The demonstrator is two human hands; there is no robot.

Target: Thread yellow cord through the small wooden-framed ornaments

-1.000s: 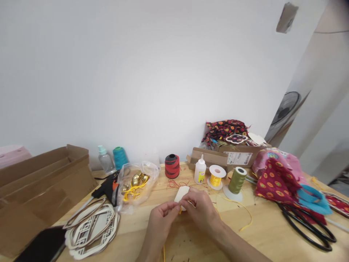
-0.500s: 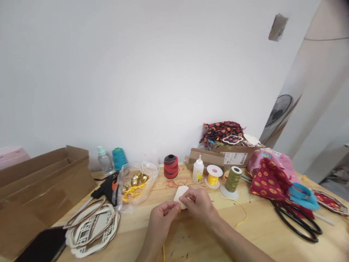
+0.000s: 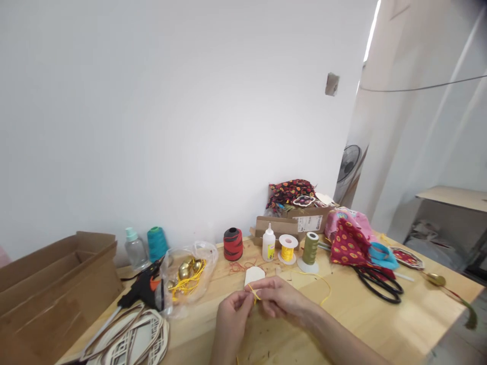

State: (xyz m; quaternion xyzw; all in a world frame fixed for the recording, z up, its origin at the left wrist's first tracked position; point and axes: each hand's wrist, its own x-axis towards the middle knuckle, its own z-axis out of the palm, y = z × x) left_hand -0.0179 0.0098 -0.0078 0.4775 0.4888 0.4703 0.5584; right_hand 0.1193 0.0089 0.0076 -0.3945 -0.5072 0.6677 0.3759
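Observation:
My left hand (image 3: 236, 309) pinches a yellow cord (image 3: 254, 292) between thumb and forefinger. Against it, my right hand (image 3: 277, 295) is closed on the same cord, which crosses in a small loop between the fingertips. Just beyond the fingers lies a pale flat tag-like piece (image 3: 254, 275), its near edge hidden by my hands. Red thread (image 3: 243, 265) trails on the table behind it. To the right, a spool of yellow cord (image 3: 287, 250) stands beside a white glue bottle (image 3: 269, 244) and an olive thread cone (image 3: 311, 248).
At left are a cardboard box (image 3: 57, 284), a glue gun (image 3: 142, 289), wooden cutouts (image 3: 133, 339) and a plastic bag with gold bells (image 3: 188, 268). A red-black thread cone (image 3: 233, 244) stands behind. On the right are black-handled scissors (image 3: 380, 286) and red patterned fabric (image 3: 348, 246).
The view has swung to the right. My right fingers have shifted off the pale piece and stretched along the cord, which now shows as a crossing loop between both hands.

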